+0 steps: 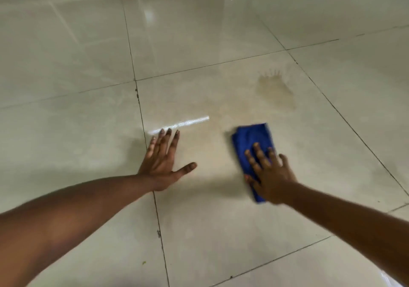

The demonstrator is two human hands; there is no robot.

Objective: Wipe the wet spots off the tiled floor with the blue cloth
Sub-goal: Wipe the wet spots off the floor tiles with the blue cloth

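View from above of two bare arms reaching down to a glossy, pale beige tiled floor (210, 231) with thin dark grout lines. The right hand (271, 176) lies palm down, fingers spread, pressing on the near half of a folded blue cloth (250, 138); it does not grip the cloth, only flattens it against the floor. The cloth is a blurred oblong, its long axis running away from the person and leaning slightly left, with the far end showing beyond the fingertips. The left hand (162, 159) rests flat and open on the same large tile, fingers pointing away, thumb out to the right, well apart from the cloth. A brownish wet spot (275, 90) sits farther away, beyond the cloth. A bright streak of reflected light (183, 124) lies just past the left fingertips.
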